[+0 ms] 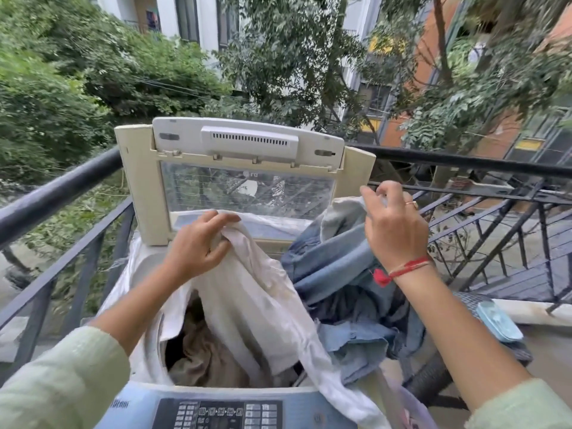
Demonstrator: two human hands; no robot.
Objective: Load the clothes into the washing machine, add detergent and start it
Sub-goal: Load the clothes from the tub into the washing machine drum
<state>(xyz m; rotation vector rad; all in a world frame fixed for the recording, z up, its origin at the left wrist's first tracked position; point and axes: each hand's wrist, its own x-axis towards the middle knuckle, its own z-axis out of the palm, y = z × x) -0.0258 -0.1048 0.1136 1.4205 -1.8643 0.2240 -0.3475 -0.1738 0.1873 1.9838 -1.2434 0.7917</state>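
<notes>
From the head view, I am seeing my left hand [198, 243] gripping a white cloth [247, 298] that is draping over the washer's [139, 193] open drum, where brown clothes [204, 357] are lying. My right hand [394, 226] is pinching blue denim [337, 267], lifting it just beside the cloth.

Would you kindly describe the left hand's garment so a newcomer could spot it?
Start at the washing machine with its lid raised. Across its opening drapes the white garment, in the left hand; its neighbours are blue denim and brown cloth.
</notes>
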